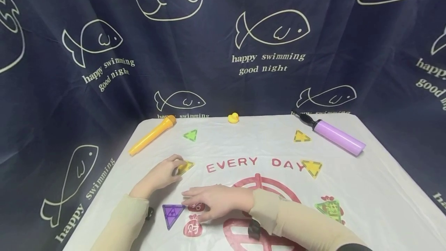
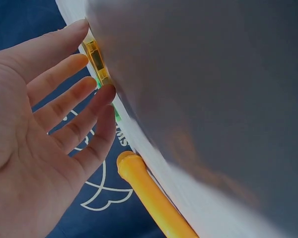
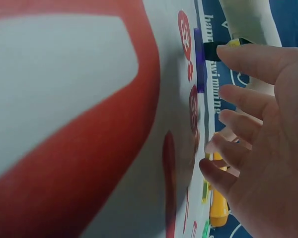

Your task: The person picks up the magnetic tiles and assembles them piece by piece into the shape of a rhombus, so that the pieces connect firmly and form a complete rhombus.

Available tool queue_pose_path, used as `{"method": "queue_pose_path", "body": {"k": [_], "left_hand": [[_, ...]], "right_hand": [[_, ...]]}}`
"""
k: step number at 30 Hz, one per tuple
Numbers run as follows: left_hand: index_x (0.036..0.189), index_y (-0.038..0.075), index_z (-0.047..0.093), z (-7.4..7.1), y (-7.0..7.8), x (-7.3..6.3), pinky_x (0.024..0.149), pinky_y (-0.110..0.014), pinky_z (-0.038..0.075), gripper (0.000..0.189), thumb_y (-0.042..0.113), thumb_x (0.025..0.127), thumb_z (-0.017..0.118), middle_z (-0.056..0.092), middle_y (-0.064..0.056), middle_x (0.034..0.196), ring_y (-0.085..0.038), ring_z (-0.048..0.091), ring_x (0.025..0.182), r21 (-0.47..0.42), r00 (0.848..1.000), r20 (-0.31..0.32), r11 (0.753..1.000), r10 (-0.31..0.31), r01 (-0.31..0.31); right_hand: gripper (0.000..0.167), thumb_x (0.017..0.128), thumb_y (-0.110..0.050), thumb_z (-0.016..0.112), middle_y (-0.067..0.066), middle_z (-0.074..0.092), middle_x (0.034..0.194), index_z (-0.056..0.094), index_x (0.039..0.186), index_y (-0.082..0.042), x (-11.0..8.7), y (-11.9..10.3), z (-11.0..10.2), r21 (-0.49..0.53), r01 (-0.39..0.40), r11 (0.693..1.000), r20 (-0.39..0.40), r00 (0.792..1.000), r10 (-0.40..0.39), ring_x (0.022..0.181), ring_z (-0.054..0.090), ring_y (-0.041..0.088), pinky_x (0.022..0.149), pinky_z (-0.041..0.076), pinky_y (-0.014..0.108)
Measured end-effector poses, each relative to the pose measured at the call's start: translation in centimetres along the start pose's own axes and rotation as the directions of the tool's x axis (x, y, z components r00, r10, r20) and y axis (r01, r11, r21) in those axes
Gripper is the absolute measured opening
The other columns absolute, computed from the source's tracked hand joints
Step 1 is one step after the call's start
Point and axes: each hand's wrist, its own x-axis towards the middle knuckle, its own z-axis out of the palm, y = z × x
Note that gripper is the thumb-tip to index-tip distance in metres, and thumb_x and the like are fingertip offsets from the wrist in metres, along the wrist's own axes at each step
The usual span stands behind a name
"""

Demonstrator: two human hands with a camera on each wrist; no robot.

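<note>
My left hand is at a yellow see-through triangle tile lying on the table, its fingertips at the tile's left side. In the left wrist view the loosely bent fingers and thumb spread around the tile; whether they press on it is hard to tell. Palm down, my right hand reaches left over the table with fingers apart and nothing held. Close to its fingertips lies a purple triangle tile, seen edge-on in the right wrist view below the thumb tip.
Farther back lie a green triangle and a yellow triangle. Another yellow one and a green one are on the right. An orange toy microphone, a rubber duck and a purple hand pump line the edges.
</note>
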Motion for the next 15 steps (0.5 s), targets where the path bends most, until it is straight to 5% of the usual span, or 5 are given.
{"method": "queue_pose_path", "body": {"k": [15], "left_hand": [[0.133, 0.000, 0.065, -0.5, 0.7, -0.3, 0.108, -0.058, 0.041, 0.050, 0.015, 0.087, 0.078, 0.057, -0.020, 0.143, -0.044, 0.054, 0.128, 0.020, 0.998, 0.054, 1.000, 0.011, -0.012]], "right_hand": [[0.064, 0.098, -0.038, 0.063, -0.001, 0.035, 0.163, 0.044, 0.156, -0.020, 1.2, -0.5, 0.9, -0.136, 0.050, 0.989, 0.087, 0.995, -0.039, 0.149, 0.030, 0.019, 0.119, 0.026, 0.030]]}}
